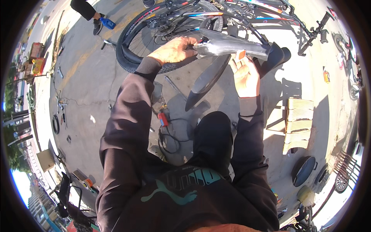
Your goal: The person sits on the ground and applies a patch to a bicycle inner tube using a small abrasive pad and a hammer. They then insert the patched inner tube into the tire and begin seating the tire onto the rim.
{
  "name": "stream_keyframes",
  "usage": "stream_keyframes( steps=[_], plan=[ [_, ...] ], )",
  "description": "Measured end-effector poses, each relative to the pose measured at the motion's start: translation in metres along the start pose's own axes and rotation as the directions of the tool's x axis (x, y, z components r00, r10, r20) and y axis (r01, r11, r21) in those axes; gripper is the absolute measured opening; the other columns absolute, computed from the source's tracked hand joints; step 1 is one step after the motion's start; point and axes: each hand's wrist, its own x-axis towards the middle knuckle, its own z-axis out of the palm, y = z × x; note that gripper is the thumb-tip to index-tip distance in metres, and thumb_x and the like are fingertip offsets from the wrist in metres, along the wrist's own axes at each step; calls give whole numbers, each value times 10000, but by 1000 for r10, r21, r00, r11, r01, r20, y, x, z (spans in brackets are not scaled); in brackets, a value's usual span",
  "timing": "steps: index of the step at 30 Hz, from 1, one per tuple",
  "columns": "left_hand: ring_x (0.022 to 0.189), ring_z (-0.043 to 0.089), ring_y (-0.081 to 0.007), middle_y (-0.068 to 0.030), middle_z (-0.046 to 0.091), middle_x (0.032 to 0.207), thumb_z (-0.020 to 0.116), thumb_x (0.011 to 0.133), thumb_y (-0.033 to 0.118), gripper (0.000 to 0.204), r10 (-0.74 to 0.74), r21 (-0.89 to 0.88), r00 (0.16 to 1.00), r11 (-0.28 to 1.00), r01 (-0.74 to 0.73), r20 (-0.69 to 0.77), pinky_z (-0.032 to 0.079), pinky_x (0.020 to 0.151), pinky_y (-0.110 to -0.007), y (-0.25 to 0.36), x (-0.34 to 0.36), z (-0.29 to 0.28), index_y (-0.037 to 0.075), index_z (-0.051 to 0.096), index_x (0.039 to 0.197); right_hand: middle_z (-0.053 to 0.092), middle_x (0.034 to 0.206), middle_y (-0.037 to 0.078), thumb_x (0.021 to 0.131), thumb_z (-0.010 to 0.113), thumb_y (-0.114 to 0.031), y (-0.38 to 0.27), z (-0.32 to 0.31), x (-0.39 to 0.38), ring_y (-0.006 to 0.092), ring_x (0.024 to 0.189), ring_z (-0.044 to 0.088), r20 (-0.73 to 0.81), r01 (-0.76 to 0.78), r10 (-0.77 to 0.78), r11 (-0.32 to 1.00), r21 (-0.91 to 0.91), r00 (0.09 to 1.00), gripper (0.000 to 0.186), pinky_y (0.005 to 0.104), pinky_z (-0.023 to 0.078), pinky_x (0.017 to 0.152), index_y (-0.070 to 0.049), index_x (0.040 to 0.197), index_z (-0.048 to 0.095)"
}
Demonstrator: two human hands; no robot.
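Note:
A mudguard (232, 47), partly in shiny clear wrapping, lies crosswise in front of me beside the bicycle. My left hand (176, 50) pinches its left end with closed fingers, near the bicycle's tyre. Bent fingers of my right hand (246, 75) hold its near edge towards the right, palm turned up. A small orange-red piece (241, 54) shows at those fingertips; what it is I cannot make out. Below the mudguard hangs or leans a second dark, curved mudguard-like piece (208, 83). The bicycle wheel (133, 42) is just beyond my left hand.
The bicycle frame (251, 19) spans the far side. Tools (60, 102) lie on the concrete at left. A red device (163, 119) with a black cable is near my knee. To the right are a slatted seat (299, 121) and a black basin (303, 171). Someone's leg (87, 9) shows far left.

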Motion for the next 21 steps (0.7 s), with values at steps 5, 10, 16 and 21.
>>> stream_keyframes(
  steps=[5, 10, 16, 21],
  plan=[
    [903, 523, -65, 48, 597, 964, 721, 944, 165, 167, 14, -497, 993, 865, -69, -114, 423, 823, -241, 36, -86, -16, 58, 623, 1025, 667, 1162, 71, 970, 594, -121, -5, 114, -2, 228, 1139, 609, 258, -123, 94, 987, 99, 961, 117, 418, 468, 1015, -75, 1061, 651],
    [901, 514, -71, 33, 574, 980, 748, 912, 173, 299, -93, -733, 972, 673, -99, -217, 415, 804, -238, 45, -171, -4, 41, 589, 1128, 676, 1094, 69, 975, 608, -120, 27, 176, -29, 204, 1059, 647, 233, -184, 201, 979, -91, 951, 140, 395, 512, 949, -44, 1087, 646],
    [1190, 498, -173, -54, 546, 1271, 719, 886, 272, 655, -97, -815, 960, 555, -168, -263, 360, 1032, -296, 42, -225, 25, -9, 447, 1412, 663, 992, 53, 947, 645, -138, 53, 220, -43, 166, 910, 654, 276, -63, 175, 927, -370, 945, 183, 341, 530, 859, -16, 1083, 642],
    [1225, 493, -165, -68, 547, 1296, 709, 914, 258, 663, -141, -833, 937, 513, -206, -319, 406, 1002, -316, 50, -261, 43, -1, 418, 1451, 687, 1049, 90, 976, 619, -123, 72, 245, -57, 187, 966, 672, 287, 6, 178, 842, -540, 941, 207, 341, 540, 867, 13, 1130, 642]
  ],
)
